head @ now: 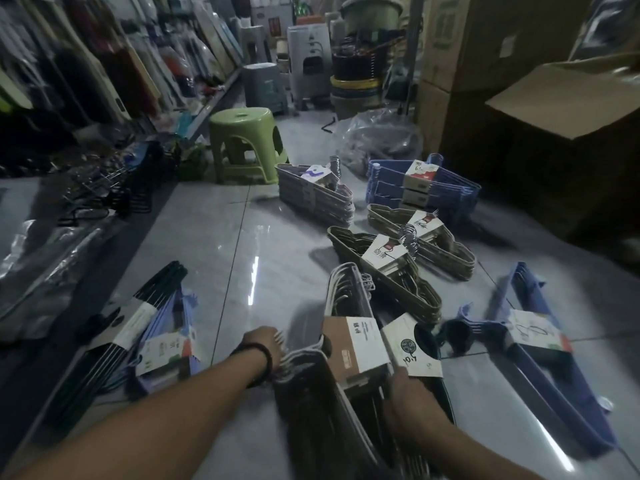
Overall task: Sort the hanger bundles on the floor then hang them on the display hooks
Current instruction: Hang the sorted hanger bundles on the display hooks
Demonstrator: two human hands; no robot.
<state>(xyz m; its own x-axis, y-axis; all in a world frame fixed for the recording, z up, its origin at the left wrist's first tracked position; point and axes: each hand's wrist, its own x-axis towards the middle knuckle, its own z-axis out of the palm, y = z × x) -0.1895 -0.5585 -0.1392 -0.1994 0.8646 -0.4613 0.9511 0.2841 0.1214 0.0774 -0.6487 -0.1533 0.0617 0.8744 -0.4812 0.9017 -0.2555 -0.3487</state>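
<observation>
Several hanger bundles with card labels lie on the grey tiled floor. My left hand (265, 344) grips the white-edged end of a dark bundle with a brown label (353, 344) right in front of me. My right hand (407, 393) holds the neighbouring dark bundle just under its white label (412, 344). Olive bundles (384, 268) lie beyond them. A grey stack (311, 192) and a blue stack (422, 183) sit farther back. One blue bundle (540, 344) lies at the right, black and lilac bundles (156, 341) at the left. Display hooks are not clearly visible.
A green plastic stool (246, 143) stands mid-floor beyond the bundles. A goods rack (86, 64) runs along the left wall. Cardboard boxes (561, 95) rise at the right. A clear plastic bag (381, 136) lies behind the blue stack. Bins and stools crowd the far end.
</observation>
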